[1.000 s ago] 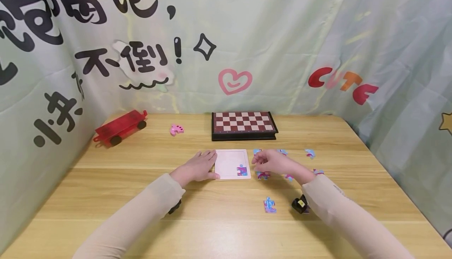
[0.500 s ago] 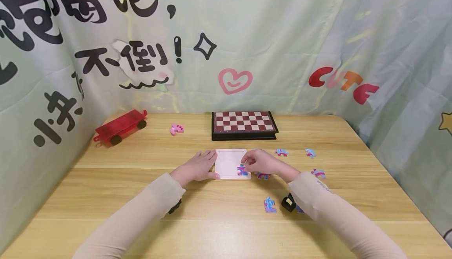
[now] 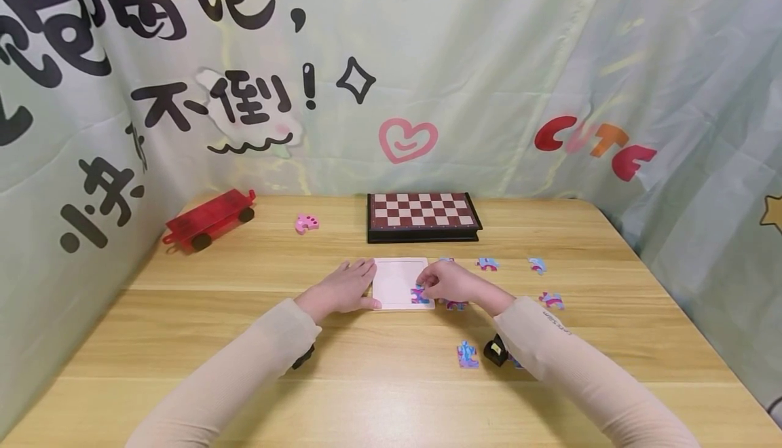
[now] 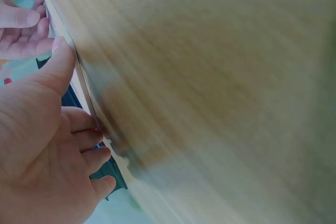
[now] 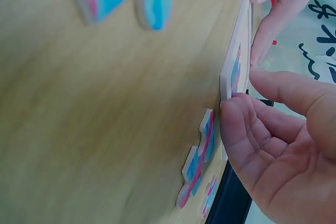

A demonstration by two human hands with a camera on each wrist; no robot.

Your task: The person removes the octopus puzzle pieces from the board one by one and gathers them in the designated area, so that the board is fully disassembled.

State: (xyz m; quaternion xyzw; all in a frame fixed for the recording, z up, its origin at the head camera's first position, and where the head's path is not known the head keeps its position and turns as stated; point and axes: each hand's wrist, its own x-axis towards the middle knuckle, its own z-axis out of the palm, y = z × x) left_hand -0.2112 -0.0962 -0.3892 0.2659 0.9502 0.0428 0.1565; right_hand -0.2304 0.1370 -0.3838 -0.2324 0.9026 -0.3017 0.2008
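Note:
A shallow white puzzle tray (image 3: 392, 284) lies on the table, with a blue and pink puzzle piece (image 3: 418, 296) in its near right corner. My left hand (image 3: 348, 288) rests along the tray's left edge; in the left wrist view, thumb and fingers of that hand (image 4: 47, 135) are spread and touch the rim. At the opposite side, my right hand (image 3: 453, 281) has its fingertips bent against the tray's right edge, beside the corner piece. In the right wrist view the right hand (image 5: 278, 135) partly covers the rim, and what lies between its fingertips is hidden.
Several loose puzzle pieces, among them a far one (image 3: 487, 264) and a near one (image 3: 468, 354), lie right of the tray. A chessboard box (image 3: 424, 217) stands behind it. A red toy wagon (image 3: 210, 220) and a pink spotted piece (image 3: 307, 223) sit at the back left.
My right hand has moved left from above the loose pieces to the tray's right edge, then stayed almost still. My left hand has kept its place on the left edge.

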